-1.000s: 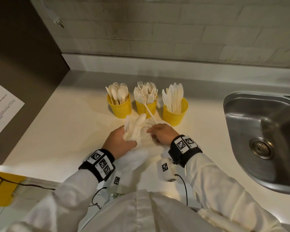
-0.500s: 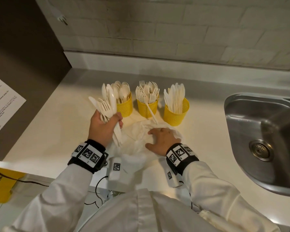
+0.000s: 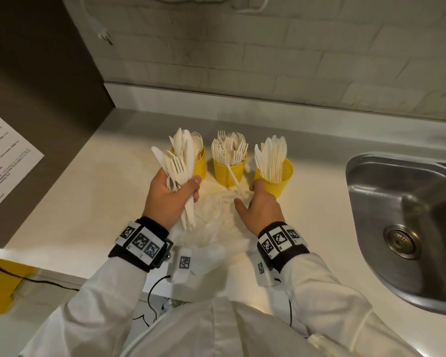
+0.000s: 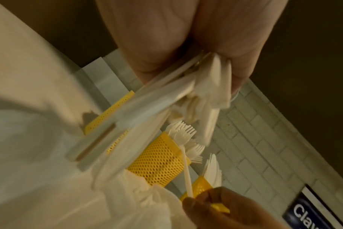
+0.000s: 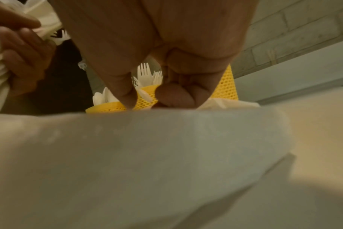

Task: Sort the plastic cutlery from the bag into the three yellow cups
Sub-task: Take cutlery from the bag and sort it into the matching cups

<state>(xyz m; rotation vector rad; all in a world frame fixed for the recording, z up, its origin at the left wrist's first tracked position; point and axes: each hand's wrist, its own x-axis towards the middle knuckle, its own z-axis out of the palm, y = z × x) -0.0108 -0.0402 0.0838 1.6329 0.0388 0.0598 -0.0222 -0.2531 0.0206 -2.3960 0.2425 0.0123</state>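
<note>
Bundle of white plastic cutlery point(image 3: 178, 169), forks and knives mixed, raised above the tabletop point(image 3: 70, 191) in front of the leftmost cup, working ends upward, handles projecting below the fist. Gripped by left hand point(image 3: 168, 195), fingers point(image 3: 195, 194) curled tight around the handles; same grip confirmed in left wrist view, though blurred. White plastic bag point(image 3: 218, 222) lying crumpled and flattened on the tabletop just in front of the cups, between the two hands. Right hand point(image 3: 259, 206) resting on the bag at its far right edge, just beside the base of the knife cup; fingers curled down into the bag's folds in right wrist view, thumb point(image 5: 125, 93) and fingertips close together; whether pinching the film or a handle cannot be told. Loose fork point(image 3: 231, 168) leaning against the middle cup, tines up near the rim, handle running down to the bag at the right hand. Three yellow mesh cups in a row near the wall, upright: spoon cup point(image 3: 200, 163) on the left, partly hidden behind the bundle; fork cup point(image 3: 229, 171) in the middle; knife cup point(image 3: 277, 177) on the right. Steel sink point(image 3: 407, 228) set into the tabletop well to the right. Printed sheet point(image 3: 3, 161) on the dark panel at far left. Marker bands on both wrists over white sleeves.
</note>
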